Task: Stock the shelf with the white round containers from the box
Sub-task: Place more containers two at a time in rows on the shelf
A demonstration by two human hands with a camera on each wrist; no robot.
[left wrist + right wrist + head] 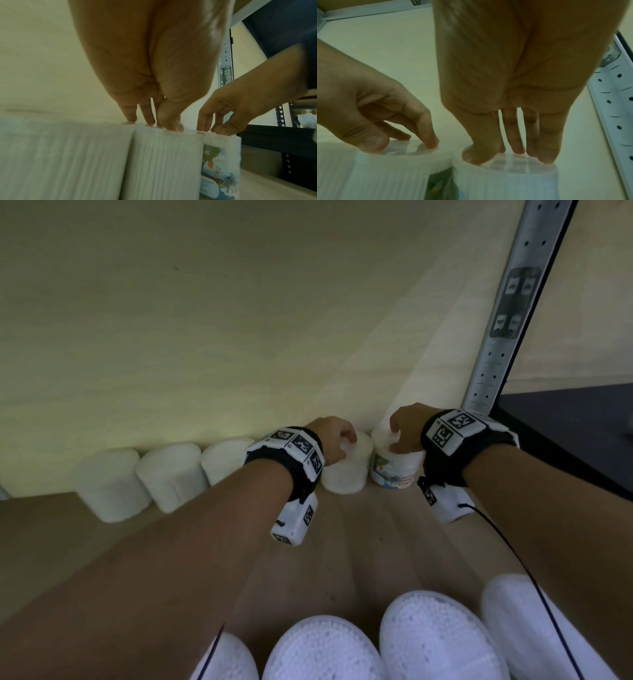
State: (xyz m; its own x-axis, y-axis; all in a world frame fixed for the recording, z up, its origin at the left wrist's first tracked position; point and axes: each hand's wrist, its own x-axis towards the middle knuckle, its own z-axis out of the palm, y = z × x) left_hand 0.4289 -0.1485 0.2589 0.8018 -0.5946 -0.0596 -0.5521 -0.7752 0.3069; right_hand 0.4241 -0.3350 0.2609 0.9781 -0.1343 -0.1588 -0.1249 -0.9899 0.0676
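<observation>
Two white round containers stand side by side at the back of the wooden shelf [359,542], against the pale back wall. My left hand [337,440] is on top of the plain ribbed container [346,477], thumb and curled fingertips on its lid [164,162]. My right hand [394,436] grips the labelled container [394,474] from above. Its thumb is at the lid's near edge and its fingers reach across the lid [505,186]. Both containers are upright and touch each other.
More white containers [171,474] line the back wall to the left. A front row with white dotted lids [322,648] stands under my forearms. A perforated metal upright [507,313] bounds the shelf on the right, with a dark surface [565,422] beyond it.
</observation>
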